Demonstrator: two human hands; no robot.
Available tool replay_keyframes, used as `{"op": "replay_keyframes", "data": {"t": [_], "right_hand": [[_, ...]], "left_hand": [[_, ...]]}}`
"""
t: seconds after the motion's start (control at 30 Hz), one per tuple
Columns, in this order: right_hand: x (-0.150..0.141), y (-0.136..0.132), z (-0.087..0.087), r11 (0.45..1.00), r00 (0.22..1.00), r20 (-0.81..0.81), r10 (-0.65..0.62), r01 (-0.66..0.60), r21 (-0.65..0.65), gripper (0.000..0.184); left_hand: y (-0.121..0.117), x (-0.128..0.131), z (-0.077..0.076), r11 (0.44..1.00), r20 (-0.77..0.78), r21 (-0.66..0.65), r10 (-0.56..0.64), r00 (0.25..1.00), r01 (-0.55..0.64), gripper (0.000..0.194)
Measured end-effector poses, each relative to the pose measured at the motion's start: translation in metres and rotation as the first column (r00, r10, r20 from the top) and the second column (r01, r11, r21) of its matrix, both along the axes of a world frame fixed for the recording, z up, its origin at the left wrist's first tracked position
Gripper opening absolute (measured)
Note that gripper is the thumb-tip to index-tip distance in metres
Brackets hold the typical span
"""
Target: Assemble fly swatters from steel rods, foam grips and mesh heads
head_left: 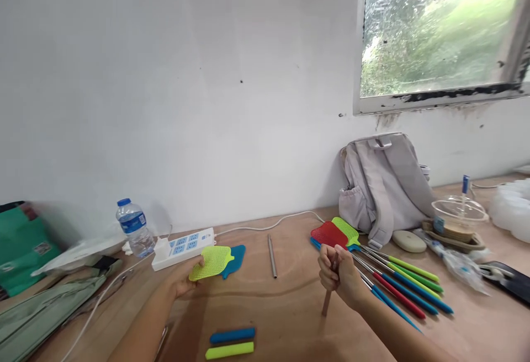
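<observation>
On the left, my left hand (189, 279) pinches the edge of a yellow-green fly swatter head (212, 262). A blue swatter head (237, 261) shows behind it, partly covered. My right hand (340, 275) is closed around a thin metal tube (326, 302), whose lower end points down at the table. Between my hands lies another metal tube (272, 256). Nearer me are two loose handle grips, one blue (232, 335) and one yellow-green (229, 350). Beside my right hand, several fly swatters with coloured handles (399, 294) lie in a pile, a red head (329, 234) among them.
A white power strip (184, 247) and a water bottle (136, 228) stand by the wall at left, near a green bag (28, 249). At right are a grey backpack (385, 185), a plastic cup (459, 218), a round beige case (409, 241) and a phone (507, 280).
</observation>
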State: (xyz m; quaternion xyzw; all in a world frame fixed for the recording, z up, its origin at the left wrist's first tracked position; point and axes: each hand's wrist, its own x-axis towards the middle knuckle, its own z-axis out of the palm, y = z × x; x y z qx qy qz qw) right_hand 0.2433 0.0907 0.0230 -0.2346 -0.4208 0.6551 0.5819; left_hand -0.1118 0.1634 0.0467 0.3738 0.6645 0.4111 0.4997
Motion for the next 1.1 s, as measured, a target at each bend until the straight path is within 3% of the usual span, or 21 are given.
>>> {"op": "replay_keyframes", "data": {"t": [0.1,0.2,0.3,0.37,0.53,0.7,0.8,0.93,1.1], "right_hand": [[-0.009,-0.003,-0.019,0.996,0.989,0.118,-0.090,0.088,0.024,0.044],[-0.020,0.000,-0.045,0.984,0.938,0.296,-0.181,0.174,0.047,0.038],[-0.026,0.017,-0.061,0.933,0.776,0.518,-0.359,0.300,0.197,0.026],[-0.028,0.033,-0.065,0.894,0.635,0.630,-0.448,0.338,0.295,0.019],[-0.043,0.064,-0.061,0.887,0.479,0.751,-0.455,0.317,0.335,0.031],[-0.064,0.066,-0.055,0.906,0.348,0.837,-0.422,0.202,0.372,0.039],[-0.068,0.061,-0.053,0.911,0.313,0.856,-0.412,0.111,0.398,0.047],[-0.066,0.055,-0.051,0.897,0.335,0.845,-0.416,-0.003,0.442,0.050],[-0.062,0.050,-0.044,0.865,0.380,0.810,-0.447,-0.045,0.499,0.039]], "left_hand": [[0.011,0.004,0.002,1.000,-0.206,-0.013,-0.020,0.978,0.018,0.019],[0.019,0.007,0.008,1.000,-0.437,0.010,-0.001,0.900,0.006,0.034],[0.017,0.021,0.012,0.995,-0.620,0.080,0.006,0.785,0.056,0.052],[0.009,0.040,0.009,0.977,-0.686,0.115,-0.054,0.725,0.182,0.056],[-0.024,0.098,-0.006,0.810,-0.721,0.063,-0.367,0.587,0.583,0.059],[-0.036,0.126,-0.019,0.694,-0.722,0.006,-0.495,0.483,0.720,0.068],[-0.033,0.128,-0.024,0.669,-0.734,0.010,-0.500,0.460,0.743,0.066],[-0.030,0.129,-0.029,0.641,-0.755,0.038,-0.484,0.442,0.767,0.059],[-0.030,0.131,-0.032,0.625,-0.765,0.076,-0.463,0.447,0.777,0.056]]}}
